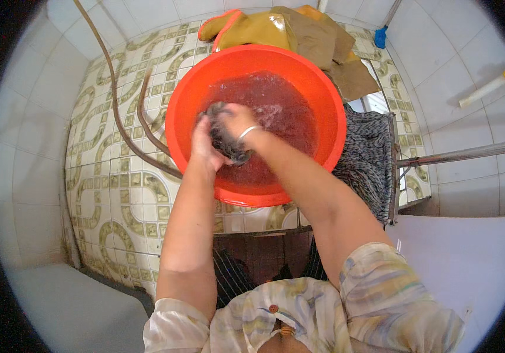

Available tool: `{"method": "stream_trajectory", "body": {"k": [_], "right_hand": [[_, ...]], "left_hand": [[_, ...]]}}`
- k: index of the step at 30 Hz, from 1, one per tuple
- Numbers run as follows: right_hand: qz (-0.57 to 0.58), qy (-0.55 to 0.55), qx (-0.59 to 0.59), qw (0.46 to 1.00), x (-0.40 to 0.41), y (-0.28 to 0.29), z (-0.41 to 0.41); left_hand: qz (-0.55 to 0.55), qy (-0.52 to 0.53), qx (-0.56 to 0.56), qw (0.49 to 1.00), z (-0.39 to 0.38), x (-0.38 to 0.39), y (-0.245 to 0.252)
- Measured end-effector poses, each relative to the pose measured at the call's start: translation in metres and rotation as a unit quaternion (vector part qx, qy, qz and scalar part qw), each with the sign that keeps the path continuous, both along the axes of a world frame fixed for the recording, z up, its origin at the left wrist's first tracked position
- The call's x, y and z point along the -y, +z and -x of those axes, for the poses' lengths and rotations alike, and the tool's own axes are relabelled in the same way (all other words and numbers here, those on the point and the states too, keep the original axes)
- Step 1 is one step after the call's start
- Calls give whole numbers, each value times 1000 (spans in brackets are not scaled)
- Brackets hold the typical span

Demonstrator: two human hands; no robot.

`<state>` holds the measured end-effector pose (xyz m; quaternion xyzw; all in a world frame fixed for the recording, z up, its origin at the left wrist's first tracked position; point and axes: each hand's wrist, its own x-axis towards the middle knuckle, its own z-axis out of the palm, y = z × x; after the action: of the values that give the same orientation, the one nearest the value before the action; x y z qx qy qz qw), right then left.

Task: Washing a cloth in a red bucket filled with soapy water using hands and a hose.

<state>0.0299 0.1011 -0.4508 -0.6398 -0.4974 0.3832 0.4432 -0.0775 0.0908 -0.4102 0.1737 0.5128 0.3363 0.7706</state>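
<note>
Inside a round red plastic basin (pixel 332 145), both my hands hold a wet, dark grey bundle (pixel 230 143) that looks like cloth. My left hand (pixel 206 143) grips it from the left and below. On its upper right side, my right hand (pixel 239 121) presses against it, slightly blurred, with a white bangle at the wrist. Reddish-purple water (pixel 283 114) with some froth lies around the bundle. The bundle's exact kind cannot be told.
A brown hose (pixel 118 117) runs to the basin's left side. Yellow-brown rubberized material (pixel 252 31) lies behind the basin. At the right are a mop (pixel 362 163) with a grey, stringy head and its metal pole (pixel 459 155). A blue-ended tool (pixel 380 39) leans by the wall.
</note>
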Motion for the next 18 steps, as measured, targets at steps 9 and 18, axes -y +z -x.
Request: {"method": "stream_trajectory", "body": {"k": [9, 18], "right_hand": [[-320, 107, 212, 917, 66, 87, 81], [15, -52, 316, 947, -3, 58, -42]], "left_hand": [[-133, 2, 327, 936, 43, -12, -30], [-195, 34, 78, 977, -5, -16, 36]]}}
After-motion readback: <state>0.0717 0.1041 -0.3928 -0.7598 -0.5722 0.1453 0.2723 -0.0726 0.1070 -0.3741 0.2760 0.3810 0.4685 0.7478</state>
